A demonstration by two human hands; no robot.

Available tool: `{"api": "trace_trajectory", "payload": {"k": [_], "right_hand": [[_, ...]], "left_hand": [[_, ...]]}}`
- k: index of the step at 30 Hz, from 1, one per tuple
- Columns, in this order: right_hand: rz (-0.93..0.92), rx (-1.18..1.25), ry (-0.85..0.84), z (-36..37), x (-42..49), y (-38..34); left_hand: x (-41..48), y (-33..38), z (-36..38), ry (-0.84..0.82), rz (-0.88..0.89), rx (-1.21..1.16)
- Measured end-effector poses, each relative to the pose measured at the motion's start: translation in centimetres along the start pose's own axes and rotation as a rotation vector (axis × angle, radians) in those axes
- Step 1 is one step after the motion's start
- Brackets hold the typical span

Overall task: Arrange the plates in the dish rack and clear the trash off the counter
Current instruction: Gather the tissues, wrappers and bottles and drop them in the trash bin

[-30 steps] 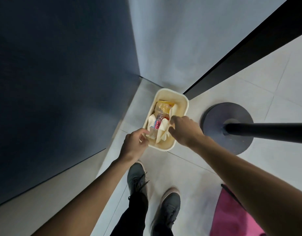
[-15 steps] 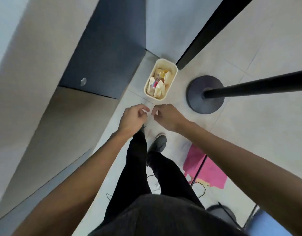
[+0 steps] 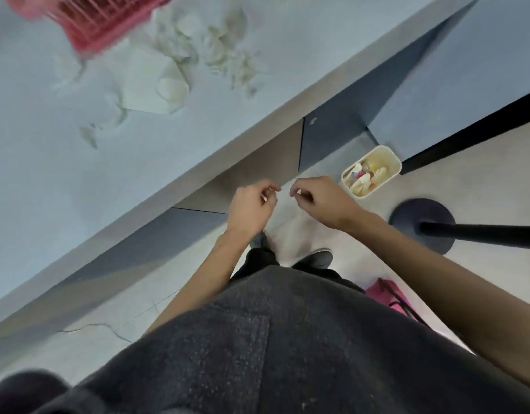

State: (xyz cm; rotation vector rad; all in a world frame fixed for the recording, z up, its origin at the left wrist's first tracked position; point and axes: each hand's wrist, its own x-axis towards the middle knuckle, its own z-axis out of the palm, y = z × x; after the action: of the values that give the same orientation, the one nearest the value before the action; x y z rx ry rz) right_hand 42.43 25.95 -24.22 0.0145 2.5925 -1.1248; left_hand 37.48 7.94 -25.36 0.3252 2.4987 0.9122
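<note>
Both my hands hang in front of my body above the floor, fingers loosely curled and holding nothing: my left hand (image 3: 251, 204) and my right hand (image 3: 320, 198) are almost touching at the fingertips. Crumpled white paper trash (image 3: 174, 70) lies scattered on the pale counter (image 3: 63, 180) at the upper left. A pink dish rack (image 3: 108, 22) stands blurred at the counter's far edge; no plates are visible. A cream trash bin (image 3: 398, 168) on the floor to the right of my right hand holds papers and wrappers.
A dark round stand base (image 3: 407, 218) with a black pole sits on the floor at the right. A pink object (image 3: 386, 294) lies on the floor by my right arm. Cabinet fronts run under the counter edge.
I have risen from the bin and my view has swung up and left, bringing the counter, the paper trash and the pink rack into sight. Both hands have drawn back from the bin, empty.
</note>
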Motion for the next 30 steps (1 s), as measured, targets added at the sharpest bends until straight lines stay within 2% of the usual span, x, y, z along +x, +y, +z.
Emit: {"api": "trace_trajectory", "payload": {"k": [2,6,11,16,20,24,27,30], "right_hand": [[-0.068,-0.08,-0.059,-1.4,1.5,-2.3],[-0.192,-0.171,-0.074,-3.0,5.2,-7.6],[-0.257,-0.129,-0.084,-1.8,10.0,-15.7],[-0.29,-0.126,-0.047,-0.6,15.3,-21.4],[-0.265,-0.102,-0.005,-0.6,18.6,-24.0],[-0.197,-0.092,0.074,-1.1,22.4,-26.5],[-0.223,-0.175,0.094,-0.3,25.3,-28.7],[-0.341,-0.378,0.071,2.2,28.1,-31.2]], "left_hand": [[-1.2,-0.5,-2.7,0.044,0.003,-0.073],[-2.8,-2.2,-8.7,0.129,0.037,-0.171],[-2.7,-5.1,-16.5,0.308,0.09,-0.244],[0.5,-9.8,-22.9,0.541,0.127,-0.099],[4.8,-12.4,-25.7,0.467,0.18,0.088],[7.7,-15.2,-27.2,0.307,0.351,0.309],[7.6,-17.0,-27.2,0.33,0.489,0.344],[7.7,-17.3,-26.9,0.371,0.538,0.305]]}}
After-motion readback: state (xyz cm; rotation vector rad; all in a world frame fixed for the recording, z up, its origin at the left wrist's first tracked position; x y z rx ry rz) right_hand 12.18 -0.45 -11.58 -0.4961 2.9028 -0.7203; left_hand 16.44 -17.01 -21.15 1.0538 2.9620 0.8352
